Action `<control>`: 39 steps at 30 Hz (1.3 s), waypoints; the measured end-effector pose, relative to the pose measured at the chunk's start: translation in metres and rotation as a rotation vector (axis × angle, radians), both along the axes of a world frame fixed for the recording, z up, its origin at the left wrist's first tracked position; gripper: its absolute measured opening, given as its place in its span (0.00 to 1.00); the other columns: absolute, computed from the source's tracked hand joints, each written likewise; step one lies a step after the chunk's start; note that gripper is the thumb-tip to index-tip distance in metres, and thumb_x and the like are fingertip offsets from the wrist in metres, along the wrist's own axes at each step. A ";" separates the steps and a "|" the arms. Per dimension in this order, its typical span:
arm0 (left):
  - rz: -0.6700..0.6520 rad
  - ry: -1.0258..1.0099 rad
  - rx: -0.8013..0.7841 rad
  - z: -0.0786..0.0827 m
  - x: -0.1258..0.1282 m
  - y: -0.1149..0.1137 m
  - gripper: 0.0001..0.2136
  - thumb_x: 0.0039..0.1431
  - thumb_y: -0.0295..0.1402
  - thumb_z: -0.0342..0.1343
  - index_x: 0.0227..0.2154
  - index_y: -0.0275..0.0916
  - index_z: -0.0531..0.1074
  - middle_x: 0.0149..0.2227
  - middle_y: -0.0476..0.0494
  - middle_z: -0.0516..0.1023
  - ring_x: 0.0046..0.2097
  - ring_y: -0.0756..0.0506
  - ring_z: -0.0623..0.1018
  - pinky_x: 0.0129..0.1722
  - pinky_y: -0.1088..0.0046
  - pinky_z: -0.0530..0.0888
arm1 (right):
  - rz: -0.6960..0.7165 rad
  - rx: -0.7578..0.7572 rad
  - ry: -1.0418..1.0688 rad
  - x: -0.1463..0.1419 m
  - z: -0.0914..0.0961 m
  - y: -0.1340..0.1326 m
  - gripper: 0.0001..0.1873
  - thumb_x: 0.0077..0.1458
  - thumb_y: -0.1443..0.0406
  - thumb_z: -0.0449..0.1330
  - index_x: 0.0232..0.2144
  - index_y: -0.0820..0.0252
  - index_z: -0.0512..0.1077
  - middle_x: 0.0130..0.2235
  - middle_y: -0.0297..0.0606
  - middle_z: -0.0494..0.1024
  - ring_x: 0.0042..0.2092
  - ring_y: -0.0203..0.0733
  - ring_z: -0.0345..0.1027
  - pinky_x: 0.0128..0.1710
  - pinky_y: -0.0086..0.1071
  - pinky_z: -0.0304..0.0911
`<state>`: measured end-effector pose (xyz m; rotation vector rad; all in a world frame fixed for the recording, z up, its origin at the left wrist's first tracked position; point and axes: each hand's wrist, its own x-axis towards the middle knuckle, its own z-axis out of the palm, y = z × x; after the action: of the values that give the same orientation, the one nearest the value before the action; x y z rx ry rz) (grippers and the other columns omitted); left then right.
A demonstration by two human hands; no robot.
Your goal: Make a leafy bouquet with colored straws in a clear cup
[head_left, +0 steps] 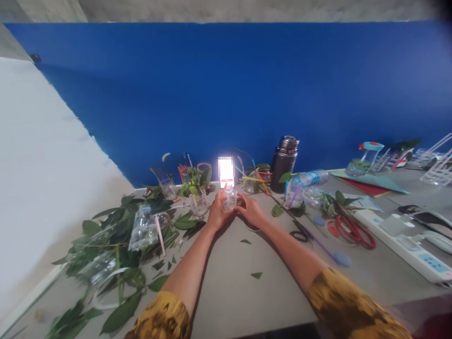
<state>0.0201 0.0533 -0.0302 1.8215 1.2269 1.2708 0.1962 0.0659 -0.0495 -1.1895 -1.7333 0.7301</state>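
A small clear plastic cup [230,200] stands at the middle of the table, between my two hands. My left hand [219,213] is wrapped round its left side. On the other side, my right hand [250,210] has its thumb and fingers curled against the cup. An orange straw [223,192] leans at the cup's left edge, by my left fingers. Just behind the cup, a bright phone screen [226,172] stands upright, partly blurred out. To the left of my left hand is another clear cup [198,205] with straws in it.
Cut leaves [123,216] and a crumpled clear bottle [142,228] lie at the left. A dark thermos [283,165] stands behind my right hand. Red-handled scissors [355,232], a plastic bottle [310,177] and a white power strip [402,245] lie at the right. A blue panel [226,89] closes off the back.
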 end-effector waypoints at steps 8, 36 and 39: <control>0.072 0.035 -0.033 0.000 0.001 0.000 0.44 0.51 0.41 0.74 0.70 0.43 0.62 0.57 0.37 0.81 0.55 0.35 0.82 0.59 0.55 0.76 | -0.069 0.047 -0.076 -0.004 0.001 -0.002 0.24 0.53 0.73 0.67 0.53 0.56 0.77 0.49 0.42 0.85 0.44 0.46 0.79 0.52 0.42 0.72; 0.096 0.069 -0.073 0.014 0.007 -0.011 0.40 0.48 0.30 0.69 0.66 0.40 0.64 0.56 0.38 0.80 0.52 0.38 0.82 0.55 0.61 0.77 | -0.117 -0.006 -0.009 0.000 0.009 -0.008 0.16 0.56 0.65 0.68 0.47 0.57 0.79 0.44 0.39 0.86 0.39 0.43 0.79 0.43 0.36 0.72; 0.094 0.054 -0.073 0.014 0.008 -0.012 0.41 0.46 0.26 0.67 0.67 0.41 0.63 0.57 0.39 0.80 0.52 0.39 0.82 0.56 0.61 0.77 | -0.160 0.020 -0.014 0.006 0.013 -0.009 0.09 0.61 0.61 0.64 0.41 0.57 0.81 0.40 0.40 0.87 0.39 0.45 0.80 0.43 0.34 0.70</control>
<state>0.0279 0.0409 -0.0163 1.7746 1.3845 1.2175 0.2019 0.0569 -0.0370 -1.3056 -1.6313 0.6080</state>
